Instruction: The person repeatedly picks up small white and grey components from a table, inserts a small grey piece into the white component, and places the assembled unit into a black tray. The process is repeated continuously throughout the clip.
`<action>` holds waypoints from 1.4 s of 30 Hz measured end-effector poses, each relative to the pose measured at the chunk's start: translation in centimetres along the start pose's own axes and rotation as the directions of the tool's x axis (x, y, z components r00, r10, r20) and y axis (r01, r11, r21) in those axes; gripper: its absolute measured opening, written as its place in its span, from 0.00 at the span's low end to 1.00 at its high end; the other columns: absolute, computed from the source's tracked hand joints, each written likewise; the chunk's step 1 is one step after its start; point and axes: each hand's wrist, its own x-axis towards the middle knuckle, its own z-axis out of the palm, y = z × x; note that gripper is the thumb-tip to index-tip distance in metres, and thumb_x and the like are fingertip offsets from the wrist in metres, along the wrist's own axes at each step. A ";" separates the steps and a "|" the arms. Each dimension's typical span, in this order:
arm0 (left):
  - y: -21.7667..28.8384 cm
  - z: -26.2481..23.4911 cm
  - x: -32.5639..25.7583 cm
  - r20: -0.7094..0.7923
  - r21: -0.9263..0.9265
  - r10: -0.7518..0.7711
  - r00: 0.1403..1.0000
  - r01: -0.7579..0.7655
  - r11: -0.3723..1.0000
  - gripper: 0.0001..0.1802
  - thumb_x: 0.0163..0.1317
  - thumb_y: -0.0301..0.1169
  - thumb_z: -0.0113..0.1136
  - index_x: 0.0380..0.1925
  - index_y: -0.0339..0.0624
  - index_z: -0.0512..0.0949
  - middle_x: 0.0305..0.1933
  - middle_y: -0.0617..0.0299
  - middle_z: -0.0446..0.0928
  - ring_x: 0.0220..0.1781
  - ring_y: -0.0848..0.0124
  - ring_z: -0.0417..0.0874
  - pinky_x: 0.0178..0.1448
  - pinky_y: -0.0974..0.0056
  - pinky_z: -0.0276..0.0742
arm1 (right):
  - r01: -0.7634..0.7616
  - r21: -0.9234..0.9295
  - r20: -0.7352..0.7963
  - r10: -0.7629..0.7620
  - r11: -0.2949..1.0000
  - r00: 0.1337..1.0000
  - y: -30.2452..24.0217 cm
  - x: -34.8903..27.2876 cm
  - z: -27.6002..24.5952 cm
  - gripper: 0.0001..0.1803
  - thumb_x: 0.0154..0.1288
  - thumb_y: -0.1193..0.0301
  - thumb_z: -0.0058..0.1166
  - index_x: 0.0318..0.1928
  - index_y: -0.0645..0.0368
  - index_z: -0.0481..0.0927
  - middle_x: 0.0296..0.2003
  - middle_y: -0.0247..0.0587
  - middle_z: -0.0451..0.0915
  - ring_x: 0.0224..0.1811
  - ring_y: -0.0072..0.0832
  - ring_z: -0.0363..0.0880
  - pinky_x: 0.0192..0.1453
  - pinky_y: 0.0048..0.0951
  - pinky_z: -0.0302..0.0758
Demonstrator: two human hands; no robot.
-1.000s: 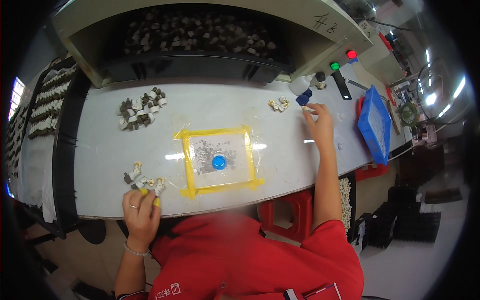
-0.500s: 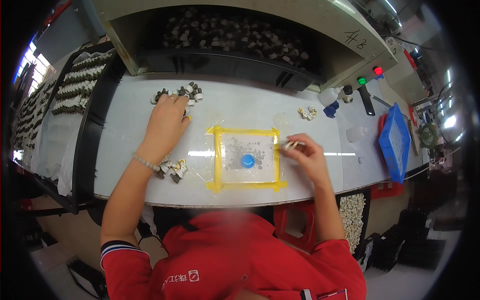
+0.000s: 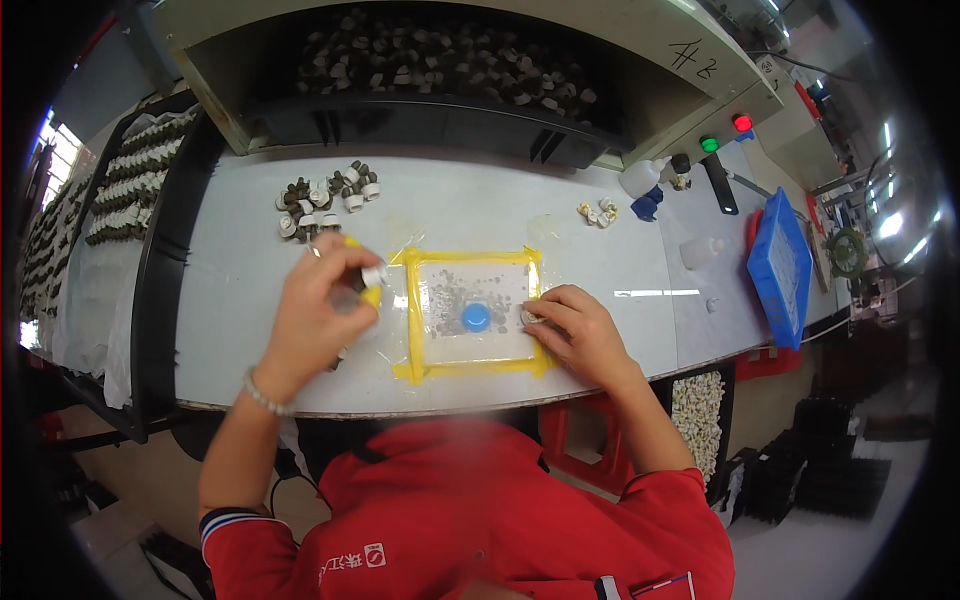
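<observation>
My left hand point(image 3: 322, 305), with yellow on its fingertips, is closed on a small white-and-dark part point(image 3: 372, 276) just left of a yellow-taped sheet. At the right edge of that sheet, my right hand point(image 3: 582, 335) pinches a small off-white piece point(image 3: 528, 316), mostly hidden by the fingers. Grey round spots cover part of the sheet point(image 3: 450, 350), and a blue round disc point(image 3: 475, 318) sits on it between my hands. Beyond my left hand lies a loose pile of white-and-dark parts point(image 3: 318, 196). Another such part is mostly hidden beneath that hand.
A black bin of similar parts point(image 3: 430, 75) stands under a shelf at the back. Rows of parts fill a black tray point(image 3: 130, 190) at left. Further right are several off-white pieces point(image 3: 600, 212), a white bottle point(image 3: 642, 178) and a tilted blue tray point(image 3: 782, 270).
My left hand has drawn back from the pile toward me, now with a white-and-dark part in its fingers. My right hand has shifted left to the sheet's edge. The whole view has shifted slightly.
</observation>
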 end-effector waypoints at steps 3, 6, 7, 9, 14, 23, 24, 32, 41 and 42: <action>0.6 2.2 -3.1 0.022 -0.504 -0.129 0.991 0.122 0.855 0.16 0.49 0.11 0.56 0.41 0.30 0.76 0.44 0.60 0.70 0.45 0.72 0.75 0.48 0.70 0.77 | -0.037 0.081 0.020 0.036 0.996 0.999 -1.5 1.1 -0.1 0.14 0.53 0.74 0.63 0.43 0.59 0.81 0.35 0.39 0.76 0.36 0.33 0.76 0.40 0.29 0.74; -0.4 4.5 -5.3 0.038 -0.724 -0.174 0.984 0.147 0.674 0.16 0.52 0.10 0.55 0.44 0.29 0.76 0.46 0.59 0.71 0.46 0.72 0.76 0.49 0.70 0.79 | -0.004 0.138 0.077 -0.006 0.990 0.997 -2.7 2.7 0.3 0.14 0.53 0.74 0.62 0.42 0.58 0.81 0.34 0.39 0.76 0.37 0.34 0.76 0.41 0.29 0.74; -0.6 5.0 -5.8 0.042 -0.764 -0.179 0.983 0.147 0.628 0.17 0.53 0.10 0.56 0.44 0.28 0.75 0.46 0.59 0.71 0.47 0.72 0.77 0.50 0.69 0.79 | -0.018 0.143 0.101 0.004 0.990 0.995 -2.9 3.0 0.6 0.13 0.55 0.72 0.61 0.42 0.58 0.81 0.36 0.39 0.76 0.39 0.35 0.75 0.43 0.31 0.73; 0.3 5.8 -6.5 0.096 -0.834 -0.323 0.942 0.253 0.490 0.18 0.53 0.11 0.56 0.46 0.28 0.75 0.47 0.57 0.74 0.48 0.70 0.78 0.52 0.68 0.79 | -0.042 0.152 0.150 0.019 0.987 0.989 -3.1 3.5 1.1 0.12 0.57 0.69 0.57 0.41 0.58 0.81 0.38 0.40 0.77 0.44 0.37 0.74 0.49 0.34 0.72; 0.3 6.6 -7.4 0.074 -0.865 -0.384 0.921 0.250 0.435 0.20 0.55 0.12 0.58 0.49 0.28 0.73 0.47 0.51 0.78 0.48 0.67 0.80 0.54 0.65 0.80 | 0.125 0.032 0.090 -0.127 0.992 0.988 -2.5 4.0 1.6 0.13 0.50 0.74 0.63 0.40 0.58 0.82 0.33 0.38 0.76 0.37 0.35 0.75 0.42 0.32 0.73; -0.1 7.1 -7.8 0.167 -0.930 -0.393 0.904 0.277 0.242 0.18 0.57 0.17 0.59 0.48 0.31 0.73 0.39 0.52 0.79 0.36 0.68 0.82 0.42 0.67 0.81 | 0.211 -0.043 0.129 -0.204 0.976 0.970 -3.8 4.9 1.0 0.12 0.45 0.74 0.64 0.35 0.57 0.82 0.30 0.35 0.76 0.34 0.34 0.75 0.39 0.33 0.72; 0.0 7.1 -7.8 0.166 -0.928 -0.397 0.903 0.280 0.248 0.18 0.57 0.17 0.59 0.49 0.31 0.73 0.40 0.51 0.79 0.37 0.68 0.82 0.43 0.66 0.81 | 0.211 -0.032 0.127 -0.206 0.977 0.970 -3.8 4.9 1.1 0.12 0.45 0.74 0.64 0.35 0.57 0.82 0.30 0.35 0.76 0.34 0.34 0.75 0.39 0.33 0.72; 0.1 7.8 -7.6 0.166 -0.936 -0.395 0.903 0.271 0.225 0.17 0.59 0.18 0.56 0.50 0.29 0.72 0.44 0.48 0.78 0.42 0.63 0.83 0.50 0.62 0.82 | -0.029 0.106 0.117 0.016 0.994 0.993 -3.9 4.0 1.0 0.13 0.51 0.72 0.61 0.40 0.59 0.82 0.35 0.39 0.78 0.40 0.34 0.76 0.44 0.32 0.73; -0.7 8.7 -7.4 0.137 -0.907 -0.360 0.923 0.263 0.329 0.15 0.59 0.18 0.57 0.47 0.28 0.73 0.43 0.46 0.79 0.42 0.62 0.83 0.50 0.62 0.81 | -0.248 0.621 0.137 0.209 0.743 0.968 -4.8 2.3 1.5 0.15 0.52 0.80 0.64 0.43 0.64 0.82 0.36 0.38 0.79 0.36 0.23 0.73 0.40 0.22 0.69; -0.8 8.8 -7.4 0.136 -0.906 -0.357 0.924 0.262 0.333 0.15 0.59 0.17 0.57 0.47 0.28 0.73 0.43 0.46 0.79 0.42 0.61 0.83 0.50 0.62 0.81 | -0.241 0.646 0.141 0.198 0.724 0.970 -4.9 2.2 1.6 0.15 0.51 0.80 0.64 0.43 0.65 0.82 0.35 0.38 0.79 0.35 0.23 0.73 0.40 0.21 0.68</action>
